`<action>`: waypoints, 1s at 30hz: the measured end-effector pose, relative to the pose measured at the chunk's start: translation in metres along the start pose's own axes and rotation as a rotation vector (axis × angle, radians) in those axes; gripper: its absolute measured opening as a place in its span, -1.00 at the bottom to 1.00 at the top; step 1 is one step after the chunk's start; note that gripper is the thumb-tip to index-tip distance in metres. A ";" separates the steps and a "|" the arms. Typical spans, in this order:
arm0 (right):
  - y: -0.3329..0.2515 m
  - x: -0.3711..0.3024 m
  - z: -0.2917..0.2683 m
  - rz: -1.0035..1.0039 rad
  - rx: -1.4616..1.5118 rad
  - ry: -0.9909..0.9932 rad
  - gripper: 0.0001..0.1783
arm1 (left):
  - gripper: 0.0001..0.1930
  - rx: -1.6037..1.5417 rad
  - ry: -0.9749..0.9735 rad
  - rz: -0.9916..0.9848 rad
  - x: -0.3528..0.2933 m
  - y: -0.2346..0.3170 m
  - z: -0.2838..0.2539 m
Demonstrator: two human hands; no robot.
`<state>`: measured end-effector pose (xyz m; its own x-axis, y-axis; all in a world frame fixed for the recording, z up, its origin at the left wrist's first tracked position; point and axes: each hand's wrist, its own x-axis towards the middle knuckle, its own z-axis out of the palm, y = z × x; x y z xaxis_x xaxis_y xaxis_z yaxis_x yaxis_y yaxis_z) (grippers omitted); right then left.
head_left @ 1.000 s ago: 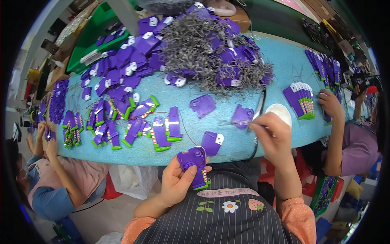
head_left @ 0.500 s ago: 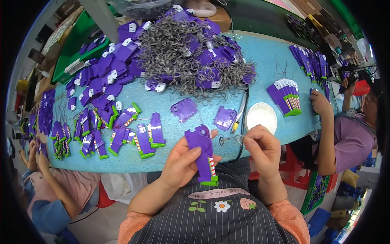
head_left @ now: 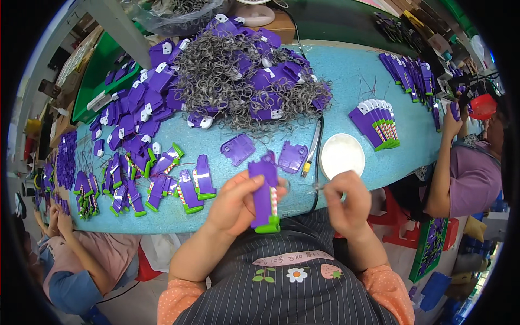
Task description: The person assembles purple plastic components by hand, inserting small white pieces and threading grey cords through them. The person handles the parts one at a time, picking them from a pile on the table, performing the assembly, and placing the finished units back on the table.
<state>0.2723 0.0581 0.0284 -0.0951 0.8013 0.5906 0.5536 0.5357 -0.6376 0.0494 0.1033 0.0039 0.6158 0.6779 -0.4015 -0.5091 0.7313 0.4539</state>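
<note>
My left hand [head_left: 230, 206] grips a purple plastic piece [head_left: 262, 189] with a red-and-white striped edge and a green, foot-shaped end. It is held upright above my lap, green end down. To its right, my right hand [head_left: 351, 203] is closed in a pinch on a small, thin, looped wire [head_left: 317, 186], blurred at the fingertips. Just beyond the held piece, two purple half shells [head_left: 238, 149] lie on the blue table, the other shell [head_left: 292, 157] beside a yellow-tipped cutter knife [head_left: 310, 157]. A round white dish [head_left: 342, 156] stands beyond my right hand.
A heap of grey wire coils [head_left: 227, 81] lies over purple parts. Purple pieces with green ends [head_left: 157, 189] are scattered at the left, and a fanned row [head_left: 374, 124] lies at the right. A black cable [head_left: 319, 135] crosses the blue table [head_left: 346, 70]. People sit on both sides.
The purple piece in my left hand has tilted more upright and shifted slightly left. My right hand has turned, its knuckles now upward. The person at right has raised a purple part.
</note>
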 end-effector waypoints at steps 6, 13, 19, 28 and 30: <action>0.010 -0.001 -0.033 0.551 0.064 0.188 -0.93 | -0.69 0.189 0.212 0.407 0.013 0.015 0.007; 0.032 -0.012 -0.026 0.414 -0.327 0.034 -0.95 | -0.67 0.403 0.155 0.411 -0.024 -0.003 0.006; 0.010 -0.002 -0.033 0.503 -0.223 0.186 -0.93 | -0.65 0.379 0.031 0.300 -0.057 -0.017 0.016; -0.038 -0.006 0.011 0.495 0.718 -0.060 -0.95 | -0.68 0.366 -0.095 0.200 -0.053 -0.028 0.035; -0.039 -0.009 0.020 0.561 0.785 -0.131 -0.95 | -0.68 0.371 -0.079 0.213 -0.057 -0.026 0.036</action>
<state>0.2351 0.0355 0.0375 -0.1030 0.9921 0.0710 -0.1577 0.0542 -0.9860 0.0493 0.0427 0.0432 0.5719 0.7922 -0.2129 -0.3876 0.4897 0.7810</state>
